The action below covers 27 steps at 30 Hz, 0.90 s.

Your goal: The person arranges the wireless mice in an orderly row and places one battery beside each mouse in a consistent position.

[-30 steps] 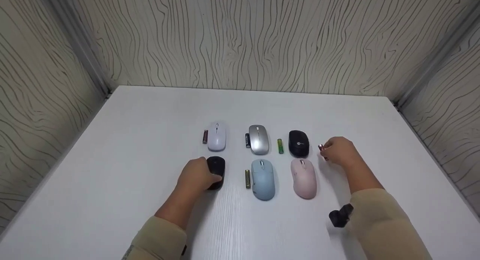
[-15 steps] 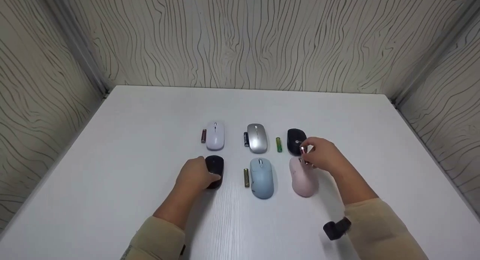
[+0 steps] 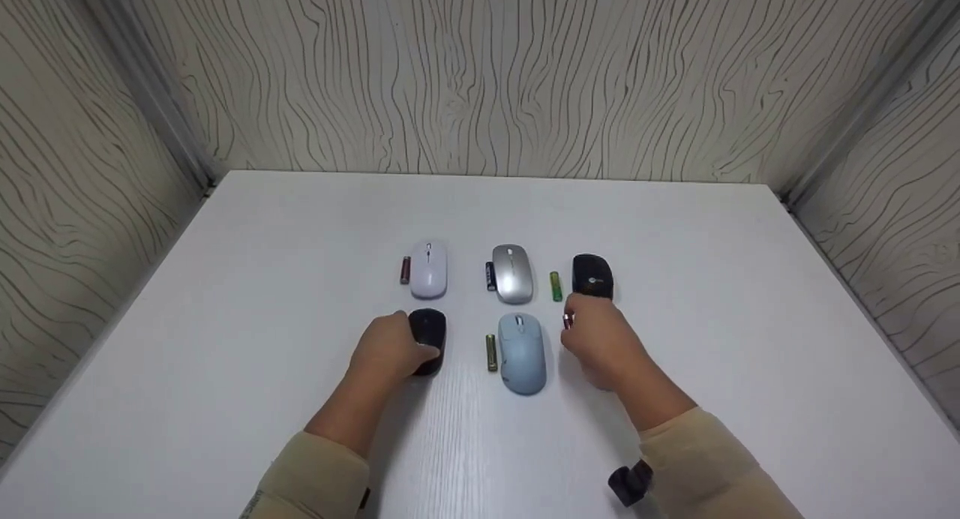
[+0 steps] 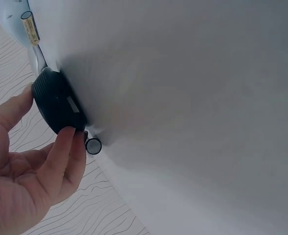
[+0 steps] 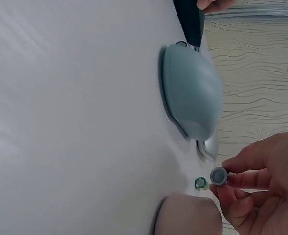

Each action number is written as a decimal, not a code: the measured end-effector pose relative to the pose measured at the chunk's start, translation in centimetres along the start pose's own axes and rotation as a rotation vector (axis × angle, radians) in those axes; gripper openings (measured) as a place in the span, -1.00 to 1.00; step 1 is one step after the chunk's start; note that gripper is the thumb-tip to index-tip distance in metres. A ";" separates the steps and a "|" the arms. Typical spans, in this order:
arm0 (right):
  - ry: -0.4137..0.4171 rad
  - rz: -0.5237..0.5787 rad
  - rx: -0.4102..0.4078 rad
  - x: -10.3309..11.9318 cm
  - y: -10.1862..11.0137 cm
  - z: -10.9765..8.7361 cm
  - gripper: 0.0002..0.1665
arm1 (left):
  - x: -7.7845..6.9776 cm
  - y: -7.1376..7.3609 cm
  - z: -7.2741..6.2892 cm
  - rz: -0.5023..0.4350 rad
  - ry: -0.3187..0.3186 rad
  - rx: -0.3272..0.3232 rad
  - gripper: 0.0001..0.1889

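Note:
My left hand (image 3: 386, 345) grips a black computer mouse (image 3: 429, 343) on the table, thumb on one side and fingers on the other. Close by those fingers, the left wrist view shows a battery's round end (image 4: 93, 146). A reddish battery (image 3: 568, 321) is pinched in my right hand (image 3: 604, 343), its flat end (image 5: 218, 176) facing the right wrist camera. That hand hides the pink mouse (image 5: 190, 215) in the head view. Left of it lies a light blue mouse (image 3: 523, 354) with a gold-green battery (image 3: 491, 352) along its left side.
Behind stand a white mouse (image 3: 428, 270) with a dark red battery (image 3: 405, 270), a silver mouse (image 3: 513, 274) with a black battery (image 3: 490, 276), and another black mouse (image 3: 592, 274) with a green battery (image 3: 556, 286). Patterned walls (image 3: 480, 76) enclose the white table (image 3: 300, 226).
My right hand has carried the battery leftward, from right of the pink mouse across it to its left side. The left hand stays on its black mouse.

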State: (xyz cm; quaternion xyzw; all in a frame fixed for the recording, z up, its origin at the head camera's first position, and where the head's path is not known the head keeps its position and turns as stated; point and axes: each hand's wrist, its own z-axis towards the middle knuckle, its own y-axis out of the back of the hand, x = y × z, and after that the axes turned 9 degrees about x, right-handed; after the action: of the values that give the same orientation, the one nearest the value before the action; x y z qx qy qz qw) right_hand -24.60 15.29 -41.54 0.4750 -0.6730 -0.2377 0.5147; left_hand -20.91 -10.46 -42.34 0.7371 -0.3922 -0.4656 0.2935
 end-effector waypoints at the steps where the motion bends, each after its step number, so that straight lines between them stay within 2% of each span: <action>1: 0.006 -0.030 -0.010 0.2 -0.3 0.1 -0.81 | 0.0 0.0 0.0 0.001 -0.001 0.000 -0.29; 6: 0.051 -0.238 -0.066 0.8 -1.5 0.4 -0.84 | 0.0 0.0 -0.1 -0.002 0.009 0.000 -0.29; 10: 0.042 -0.340 -0.063 1.2 -2.1 0.5 -0.87 | -0.1 -0.1 -0.1 -0.004 0.016 -0.004 -0.27; 17: 0.023 -0.409 -0.050 1.7 -3.0 0.6 -0.87 | -0.1 -0.1 -0.1 -0.007 0.023 -0.005 -0.28; 27: 0.006 -0.472 -0.046 1.7 -3.0 0.9 -0.84 | -0.1 -0.2 -0.2 -0.002 0.007 -0.020 -0.30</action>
State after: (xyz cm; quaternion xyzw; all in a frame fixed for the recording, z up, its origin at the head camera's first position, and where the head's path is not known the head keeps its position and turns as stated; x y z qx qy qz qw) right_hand -24.25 12.37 -43.49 0.6081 -0.5363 -0.3653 0.4574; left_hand -20.67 -10.28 -42.36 0.7360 -0.3858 -0.4671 0.3020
